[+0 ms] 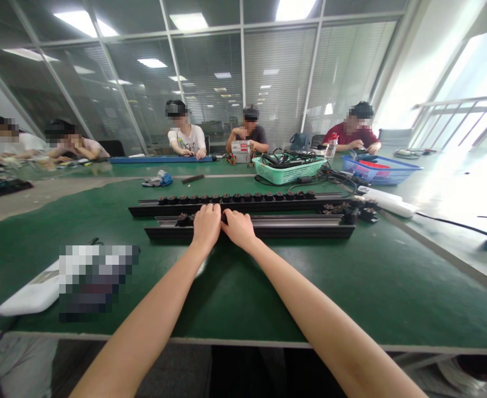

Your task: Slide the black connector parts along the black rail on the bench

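Observation:
A long black rail (301, 230) with a silvery inner channel lies across the table in front of me. Near its middle, my left hand (207, 224) and my right hand (238, 226) are side by side, fingers bent and closed. A small black part (224, 219) shows between them, gripped at the rail's channel; its full shape is hidden by my fingers. Another black module (182, 219) sits in the channel left of my hands. Behind lies a second black rail (152, 211), with a row of several similar modules (226, 197) along it.
Loose black modules (367, 210) lie at the rails' right end, beside a white power strip (388, 201). A green basket (282, 172) of cables and a blue basket (386, 172) stand farther back. A white device (31, 293) lies front left. Several people sit across the table.

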The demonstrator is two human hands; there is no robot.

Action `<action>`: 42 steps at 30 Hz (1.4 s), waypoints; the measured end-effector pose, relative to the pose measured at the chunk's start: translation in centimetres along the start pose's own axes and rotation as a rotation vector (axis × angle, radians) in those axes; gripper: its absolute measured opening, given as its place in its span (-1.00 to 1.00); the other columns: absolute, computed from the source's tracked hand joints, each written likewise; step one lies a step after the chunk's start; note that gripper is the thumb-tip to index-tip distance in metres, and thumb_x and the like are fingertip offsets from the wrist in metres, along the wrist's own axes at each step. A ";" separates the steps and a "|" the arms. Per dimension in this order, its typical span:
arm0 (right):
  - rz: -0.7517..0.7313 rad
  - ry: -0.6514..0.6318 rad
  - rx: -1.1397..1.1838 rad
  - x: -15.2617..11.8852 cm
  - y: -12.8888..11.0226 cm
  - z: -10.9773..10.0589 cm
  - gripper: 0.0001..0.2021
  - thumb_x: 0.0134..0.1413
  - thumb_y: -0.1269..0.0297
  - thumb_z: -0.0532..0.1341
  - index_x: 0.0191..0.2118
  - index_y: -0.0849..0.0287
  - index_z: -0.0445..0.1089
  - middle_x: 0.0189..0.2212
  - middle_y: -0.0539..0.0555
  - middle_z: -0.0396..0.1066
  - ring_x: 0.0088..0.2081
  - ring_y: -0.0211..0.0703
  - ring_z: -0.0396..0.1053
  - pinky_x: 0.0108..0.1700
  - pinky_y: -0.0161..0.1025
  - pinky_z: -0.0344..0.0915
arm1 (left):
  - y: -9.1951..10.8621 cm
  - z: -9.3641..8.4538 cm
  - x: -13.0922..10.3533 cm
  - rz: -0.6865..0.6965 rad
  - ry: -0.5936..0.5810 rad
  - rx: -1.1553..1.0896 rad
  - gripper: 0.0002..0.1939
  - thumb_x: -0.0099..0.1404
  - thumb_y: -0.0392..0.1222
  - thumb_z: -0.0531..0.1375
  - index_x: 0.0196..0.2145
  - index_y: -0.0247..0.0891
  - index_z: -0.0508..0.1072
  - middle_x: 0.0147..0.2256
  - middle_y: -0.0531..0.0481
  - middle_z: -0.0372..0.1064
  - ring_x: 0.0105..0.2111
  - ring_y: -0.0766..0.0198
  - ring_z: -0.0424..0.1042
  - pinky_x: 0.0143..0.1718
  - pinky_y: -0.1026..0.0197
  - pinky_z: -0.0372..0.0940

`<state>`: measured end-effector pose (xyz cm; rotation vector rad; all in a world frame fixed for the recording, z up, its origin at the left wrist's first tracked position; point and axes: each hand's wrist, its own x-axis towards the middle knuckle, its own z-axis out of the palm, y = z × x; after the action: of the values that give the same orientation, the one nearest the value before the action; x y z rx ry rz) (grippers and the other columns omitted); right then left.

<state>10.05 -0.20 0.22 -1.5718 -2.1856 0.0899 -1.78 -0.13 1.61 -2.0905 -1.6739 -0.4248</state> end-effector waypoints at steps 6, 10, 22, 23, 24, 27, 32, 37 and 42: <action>0.014 -0.002 -0.014 -0.3 0.0 -0.3 -0.67 0.45 0.10 0.02 0.11 0.19 0.32 0.04 0.27 0.48 0.05 0.09 0.44 0.11 0.01 0.17 | 0.1 0.0 0.0 0.002 -0.006 -0.006 -0.68 0.42 -0.43 -0.04 -0.10 -0.31 0.48 -0.09 -0.31 0.47 -0.04 -0.08 0.39 -0.09 0.01 0.30; 0.023 -0.014 -0.003 -0.2 0.0 -0.5 -0.66 0.44 0.09 0.03 0.10 0.18 0.34 0.04 0.26 0.49 0.05 0.09 0.44 0.10 -0.02 0.17 | 0.1 0.0 0.0 0.003 -0.003 0.000 -0.68 0.42 -0.42 -0.04 -0.11 -0.28 0.49 -0.10 -0.29 0.48 -0.04 -0.07 0.40 -0.09 0.01 0.30; 0.048 -0.011 0.007 0.0 -0.1 -0.5 -0.68 0.40 0.12 0.09 0.08 0.20 0.38 0.04 0.27 0.48 0.09 0.10 0.41 0.12 -0.02 0.16 | -0.3 0.2 0.0 0.013 0.004 0.012 -0.69 0.42 -0.41 -0.02 -0.08 -0.29 0.49 -0.08 -0.28 0.48 -0.02 -0.07 0.40 -0.11 0.02 0.31; 0.049 -0.010 0.009 0.0 -0.1 -0.4 -0.68 0.40 0.12 0.09 0.07 0.20 0.38 0.04 0.27 0.48 0.09 0.11 0.40 0.12 -0.01 0.16 | -0.3 0.2 0.0 0.015 0.007 0.016 -0.69 0.42 -0.41 -0.02 -0.08 -0.29 0.49 -0.08 -0.28 0.48 -0.02 -0.07 0.40 -0.11 0.02 0.31; 0.049 -0.009 0.013 0.0 -0.1 -0.4 -0.68 0.39 0.12 0.09 0.07 0.20 0.38 0.04 0.27 0.48 0.10 0.11 0.40 0.12 -0.01 0.17 | -0.4 0.3 0.0 0.017 0.009 0.020 -0.69 0.43 -0.40 -0.02 -0.09 -0.29 0.50 -0.09 -0.28 0.48 -0.03 -0.07 0.39 -0.11 0.02 0.31; 0.049 0.002 0.019 0.0 0.0 -0.3 -0.68 0.38 0.12 0.10 0.05 0.21 0.38 0.04 0.27 0.48 0.09 0.12 0.39 0.12 -0.01 0.17 | -0.5 0.4 0.0 0.016 0.012 0.032 -0.70 0.46 -0.35 -0.03 -0.11 -0.28 0.51 -0.11 -0.27 0.48 -0.03 -0.08 0.39 -0.12 0.03 0.31; 0.067 0.023 0.000 0.0 0.0 -0.2 -0.66 0.39 0.13 0.08 0.05 0.27 0.38 0.04 0.28 0.48 0.08 0.13 0.40 0.13 -0.01 0.17 | -0.6 0.6 0.0 0.017 0.011 0.022 -0.69 0.49 -0.28 -0.03 -0.13 -0.31 0.52 -0.12 -0.29 0.46 -0.02 -0.10 0.38 -0.14 0.01 0.29; 0.083 0.026 -0.015 0.1 0.0 -0.2 -0.68 0.38 0.16 0.08 0.04 0.28 0.39 0.04 0.28 0.48 0.07 0.12 0.40 0.12 -0.02 0.19 | -0.3 0.4 -0.2 -0.006 0.012 0.051 -0.75 0.46 -0.29 0.03 -0.13 -0.28 0.53 -0.10 -0.26 0.46 -0.01 -0.08 0.37 -0.13 0.01 0.28; 0.086 0.032 -0.025 0.0 0.1 -0.4 -0.67 0.37 0.16 0.10 0.03 0.30 0.40 0.02 0.29 0.48 0.06 0.13 0.42 0.09 -0.03 0.22 | -0.2 0.3 -0.3 -0.013 0.001 0.053 -0.75 0.45 -0.28 0.05 -0.15 -0.26 0.53 -0.10 -0.24 0.46 -0.01 -0.06 0.36 -0.14 0.04 0.27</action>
<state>10.26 -0.30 0.52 -1.6693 -2.1032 0.0638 -2.05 -0.17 1.24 -2.0422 -1.6804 -0.3814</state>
